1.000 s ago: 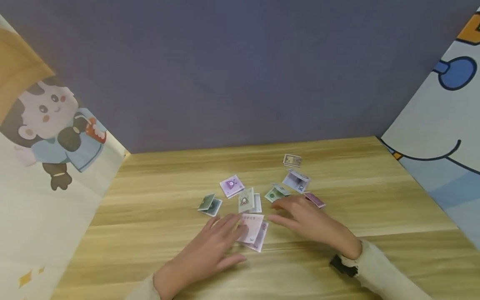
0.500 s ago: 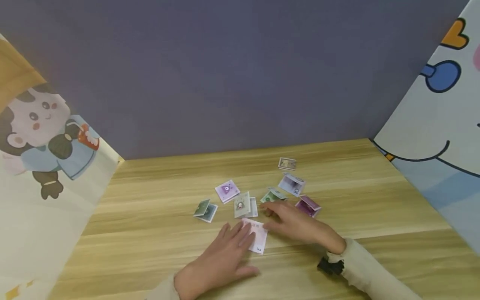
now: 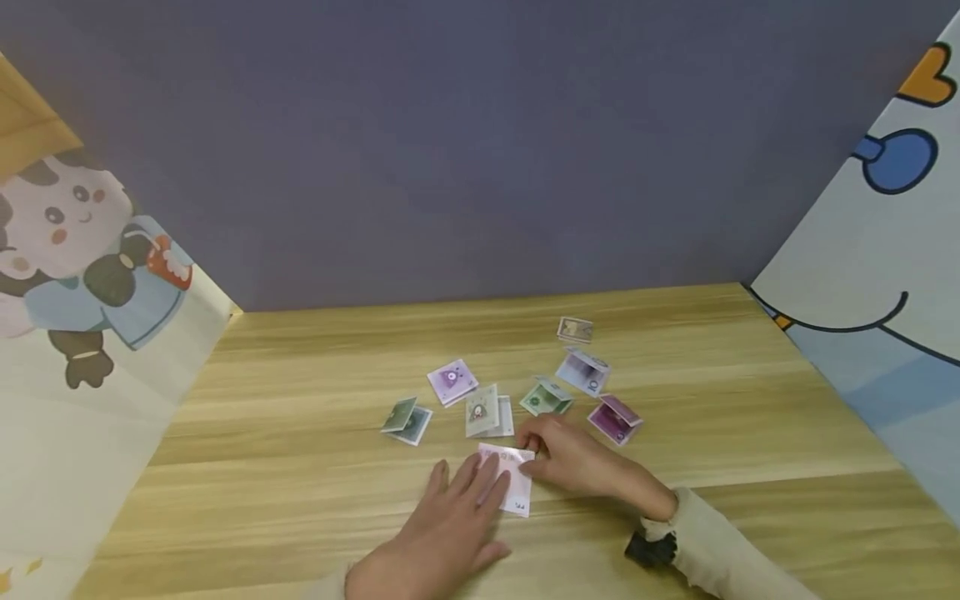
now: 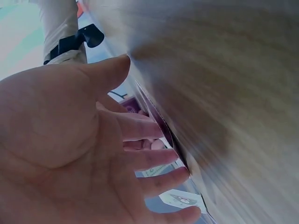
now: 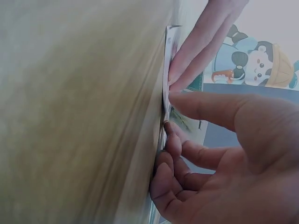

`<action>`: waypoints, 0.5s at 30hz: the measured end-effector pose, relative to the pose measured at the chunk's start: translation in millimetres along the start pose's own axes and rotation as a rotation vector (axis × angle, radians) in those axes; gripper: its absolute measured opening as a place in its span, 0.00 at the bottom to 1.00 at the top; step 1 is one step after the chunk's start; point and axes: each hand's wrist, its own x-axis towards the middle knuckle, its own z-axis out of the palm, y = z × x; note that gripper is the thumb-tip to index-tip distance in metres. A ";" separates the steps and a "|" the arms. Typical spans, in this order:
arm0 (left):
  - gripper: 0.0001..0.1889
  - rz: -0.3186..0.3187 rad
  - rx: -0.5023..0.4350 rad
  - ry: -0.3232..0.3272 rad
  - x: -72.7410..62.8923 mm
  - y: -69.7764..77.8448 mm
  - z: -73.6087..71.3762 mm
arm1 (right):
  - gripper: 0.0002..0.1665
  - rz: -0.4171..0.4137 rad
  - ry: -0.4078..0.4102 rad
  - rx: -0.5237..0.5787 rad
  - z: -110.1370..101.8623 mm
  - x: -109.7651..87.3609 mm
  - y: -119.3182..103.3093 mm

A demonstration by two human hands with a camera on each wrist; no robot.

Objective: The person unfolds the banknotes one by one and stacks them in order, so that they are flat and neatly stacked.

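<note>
A folded pink banknote [image 3: 517, 493] lies near the front of the wooden table. My left hand [image 3: 438, 533] rests on its left part, fingers spread and fairly straight; in the left wrist view the fingertips [image 4: 174, 156] meet the paper close to the tabletop. From the right side, my right hand [image 3: 573, 460] pinches the note's upper right corner between thumb and curled forefinger. The right wrist view has the thumb on the pink paper [image 5: 166, 70], with the other fingers curled beneath. Just beyond stands a half-folded pale greenish-grey banknote [image 3: 482, 412].
More folded notes lie around: a purple one [image 3: 452, 381], a dark green one [image 3: 407, 420], a green one [image 3: 546, 397], a blue-violet one [image 3: 585, 372], a magenta one [image 3: 617, 419] and a brown one [image 3: 575, 329]. A dark panel [image 3: 480, 167] closes the back.
The pink note's raised fold has been pressed down flatter. My left hand has shifted onto it, and my right hand has moved left and down from near the green note to its corner.
</note>
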 end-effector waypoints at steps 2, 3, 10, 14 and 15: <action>0.40 0.002 0.024 0.018 0.0 1.6 0.3 | 0.13 0.009 -0.004 -0.009 -0.1 -1.5 -0.2; 0.39 -0.002 0.030 0.022 -0.2 2.5 0.3 | 0.13 0.012 -0.006 -0.016 -0.2 -2.1 -0.1; 0.36 0.006 0.023 0.087 3.6 0.5 -5.6 | 0.08 0.001 -0.037 0.117 -1.7 -3.1 0.2; 0.29 0.049 -0.107 0.247 8.1 -15.5 -20.2 | 0.06 -0.029 -0.021 0.182 -6.3 -3.0 0.8; 0.27 0.051 -0.159 0.292 8.9 -20.7 -24.4 | 0.05 -0.036 -0.015 0.190 -8.4 -3.1 0.6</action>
